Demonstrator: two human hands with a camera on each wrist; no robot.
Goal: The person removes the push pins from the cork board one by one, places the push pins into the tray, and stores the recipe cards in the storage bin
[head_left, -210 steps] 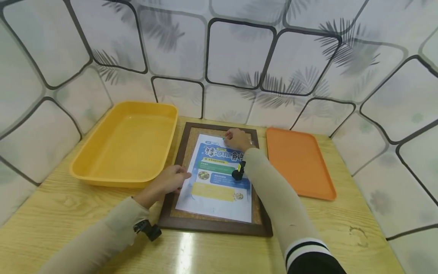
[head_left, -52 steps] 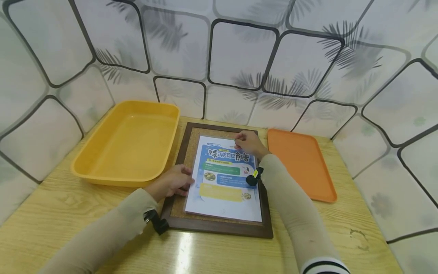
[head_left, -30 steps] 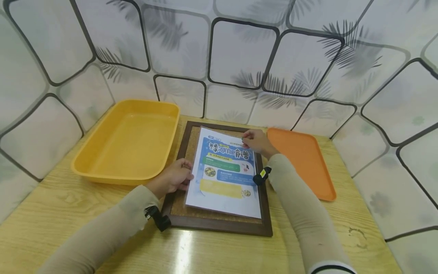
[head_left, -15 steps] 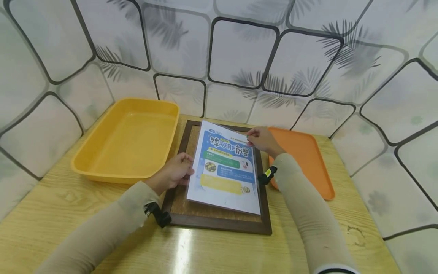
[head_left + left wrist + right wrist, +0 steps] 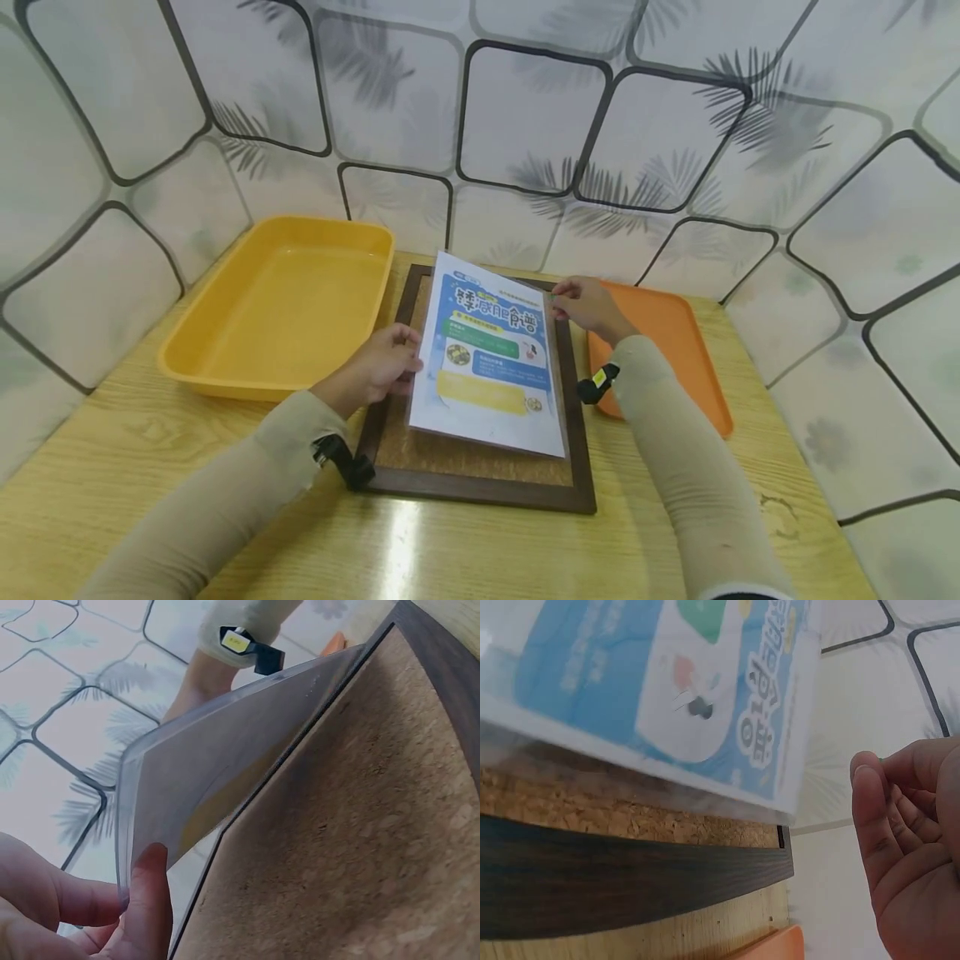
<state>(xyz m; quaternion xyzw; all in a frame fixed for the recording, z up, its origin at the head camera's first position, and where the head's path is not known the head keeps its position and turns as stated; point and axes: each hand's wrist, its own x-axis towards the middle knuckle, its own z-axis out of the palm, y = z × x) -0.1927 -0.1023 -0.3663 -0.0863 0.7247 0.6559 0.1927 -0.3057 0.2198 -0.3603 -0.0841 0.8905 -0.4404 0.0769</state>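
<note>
Pinching the sheet [image 5: 487,354], long near-to-far, at left, your left hand [image 5: 381,365] is closer than your right hand [image 5: 591,308], fingertips [image 5: 867,784] pressed together just rightward.

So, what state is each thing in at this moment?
Cork board: lying flat, face up.
Sheet: lifted at a tilt above the cork board, printed side up.
Yellow tub: upright, open side up.
Orange tray: flat, partly hidden from view.
Left hand: pinching the sheet's left edge.
Right hand: fingertips together, apart from the sheet; anything between them is unclear.
</note>
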